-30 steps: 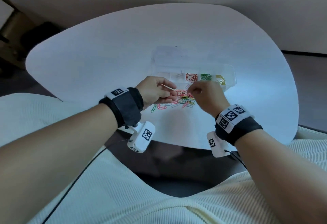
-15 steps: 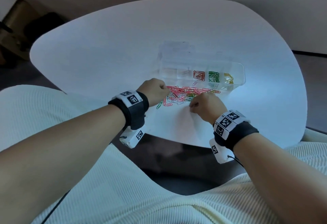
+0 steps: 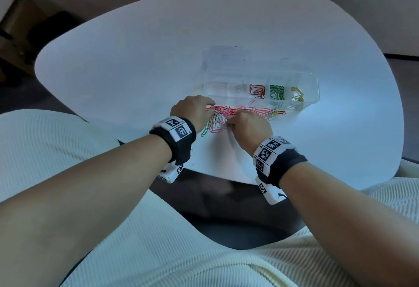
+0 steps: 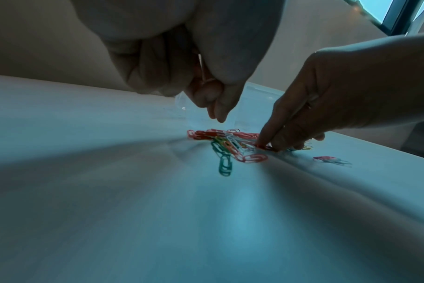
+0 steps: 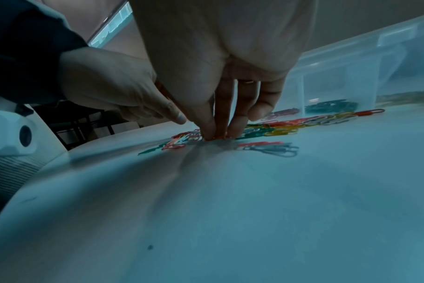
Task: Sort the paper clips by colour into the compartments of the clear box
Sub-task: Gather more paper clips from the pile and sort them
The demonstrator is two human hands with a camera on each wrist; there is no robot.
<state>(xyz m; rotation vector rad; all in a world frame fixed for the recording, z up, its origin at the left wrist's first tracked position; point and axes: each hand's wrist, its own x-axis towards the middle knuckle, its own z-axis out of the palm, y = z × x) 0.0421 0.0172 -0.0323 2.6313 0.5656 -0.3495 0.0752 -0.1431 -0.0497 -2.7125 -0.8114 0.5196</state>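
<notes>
The sorting has started but looks far from done. In the clear box [image 3: 315, 82], just past both hands, three compartments already hold clips — red ones [image 3: 257, 91], green ones [image 3: 277, 92] and yellow ones [image 3: 297, 93]. A few pale clips seem to sit in the next compartment, but they are too faint to be sure. The compartment on the far left side looks bare.

A big mixed pile of paper clips [image 3: 240, 112] is on the white table [image 3: 136, 60], right under the fingers and in front of the box. It has mostly pink and red clips, with some green, yellow and white ones.

The right hand [image 3: 249, 125] has its fingertips [image 5: 212, 132] pressed together down on a reddish clip at the near edge of the pile. The left hand [image 3: 192, 109] is curled — its thumb and finger are closed on a thin pale clip [image 4: 202, 69], just above the pile.

I think most of the clips are yet to be moved.
</notes>
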